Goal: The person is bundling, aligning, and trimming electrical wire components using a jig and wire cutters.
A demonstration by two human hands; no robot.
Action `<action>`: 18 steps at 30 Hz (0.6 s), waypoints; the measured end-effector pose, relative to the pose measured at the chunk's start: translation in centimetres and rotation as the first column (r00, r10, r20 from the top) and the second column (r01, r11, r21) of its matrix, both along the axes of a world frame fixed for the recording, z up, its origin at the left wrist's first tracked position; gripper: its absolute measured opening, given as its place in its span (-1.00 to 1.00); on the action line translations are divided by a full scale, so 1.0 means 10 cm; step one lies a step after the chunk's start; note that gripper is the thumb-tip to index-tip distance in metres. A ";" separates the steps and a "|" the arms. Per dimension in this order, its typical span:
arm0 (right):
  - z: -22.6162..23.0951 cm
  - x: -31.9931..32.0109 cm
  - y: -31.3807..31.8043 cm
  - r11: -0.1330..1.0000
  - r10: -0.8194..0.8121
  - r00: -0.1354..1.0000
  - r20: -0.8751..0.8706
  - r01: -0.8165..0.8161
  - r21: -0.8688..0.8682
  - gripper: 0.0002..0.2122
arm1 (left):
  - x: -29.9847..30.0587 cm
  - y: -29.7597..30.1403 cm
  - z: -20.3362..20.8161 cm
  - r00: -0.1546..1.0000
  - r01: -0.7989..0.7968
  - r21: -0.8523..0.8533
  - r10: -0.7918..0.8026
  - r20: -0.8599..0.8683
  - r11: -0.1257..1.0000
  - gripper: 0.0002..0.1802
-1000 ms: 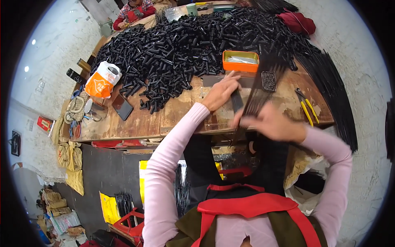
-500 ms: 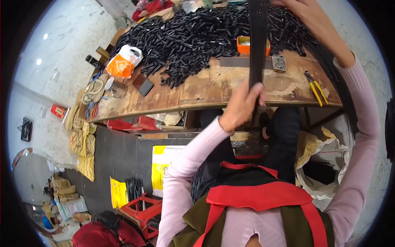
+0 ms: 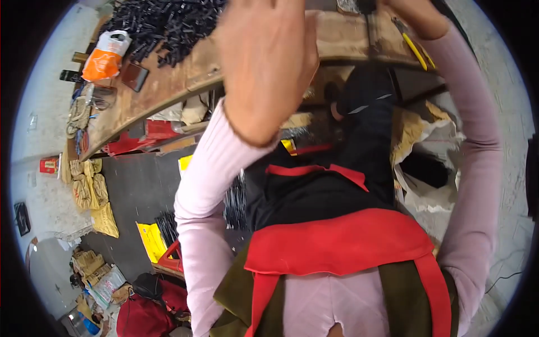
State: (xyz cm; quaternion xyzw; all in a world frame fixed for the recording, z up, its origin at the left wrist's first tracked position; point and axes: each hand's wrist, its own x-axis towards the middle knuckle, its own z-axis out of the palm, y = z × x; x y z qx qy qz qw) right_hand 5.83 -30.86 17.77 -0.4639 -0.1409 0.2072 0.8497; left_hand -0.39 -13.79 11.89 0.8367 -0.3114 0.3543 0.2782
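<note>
A white-and-orange plastic bag [image 3: 104,60] with cut-out handles was seen standing on the brown wooden table [image 3: 174,83]; its contents were hidden. A small rectangular metal tin [image 3: 348,5] was cut by the upper edge, its contents too small to tell. In the open white-and-brown paper sack [image 3: 435,201] at lower right, a black bundle [image 3: 425,167] was held. The thin black strip-like bundle [image 3: 369,35], blurred, was located just beside the right hand [image 3: 414,12], over the table's near edge; its long axis was aligned roughly up-down, lower end pointed toward the wearer, upper end cropped. The left hand [image 3: 266,63] was raised close to the camera, back shown, motion-blurred. Fingers of both hands were cropped at the top, so spread or grip could not be told for either.
</note>
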 end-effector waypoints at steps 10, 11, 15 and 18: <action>-2.44 -0.63 0.62 0.617 -0.724 0.663 0.190 0.746 -0.252 -0.68 | 0.14 0.12 -2.62 0.255 0.500 -0.486 -0.658 -0.709 0.717 -0.52; -2.56 -0.74 0.70 0.654 -0.698 0.698 0.157 0.711 -0.258 -0.68 | 0.01 0.24 -2.76 0.302 0.494 -0.461 -0.643 -0.703 0.737 -0.54; -3.26 -1.12 0.70 0.661 -0.675 0.725 0.139 0.678 -0.323 -0.80 | -0.44 0.32 -2.76 -0.130 0.314 -0.422 -0.402 -0.906 0.850 -0.59; -3.01 -1.17 0.64 0.846 -0.507 0.861 -0.029 0.491 -0.206 -0.81 | -0.46 0.51 -2.55 -0.022 0.434 -0.282 -0.303 -0.953 0.856 -0.63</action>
